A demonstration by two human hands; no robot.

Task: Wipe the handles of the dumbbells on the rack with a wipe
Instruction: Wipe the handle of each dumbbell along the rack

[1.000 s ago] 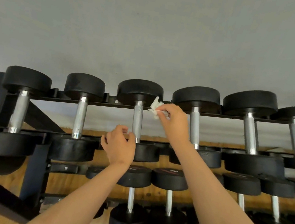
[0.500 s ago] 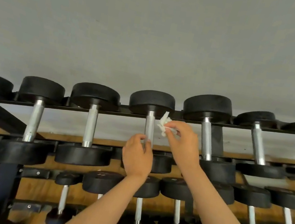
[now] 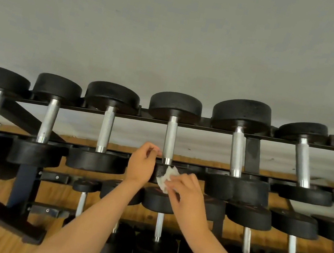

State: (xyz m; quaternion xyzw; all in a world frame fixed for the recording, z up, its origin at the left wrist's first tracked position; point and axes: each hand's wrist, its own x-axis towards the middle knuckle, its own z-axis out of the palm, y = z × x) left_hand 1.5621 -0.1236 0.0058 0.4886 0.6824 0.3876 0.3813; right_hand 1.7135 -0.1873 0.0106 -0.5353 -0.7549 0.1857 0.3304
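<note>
The wipe [image 3: 166, 177] is pinched by the right hand [image 3: 188, 195]. The left hand [image 3: 142, 164] is curled loosely, empty, beside the handle [image 3: 169, 140].

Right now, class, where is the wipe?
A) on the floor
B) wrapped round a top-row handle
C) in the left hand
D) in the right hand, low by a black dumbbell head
D: the right hand pinches the wipe in front of a black head, below the bare handle.

White crumpled wipe [image 3: 166, 178] sits at a racked dumbbell's [image 3: 170, 140] near head.
</note>
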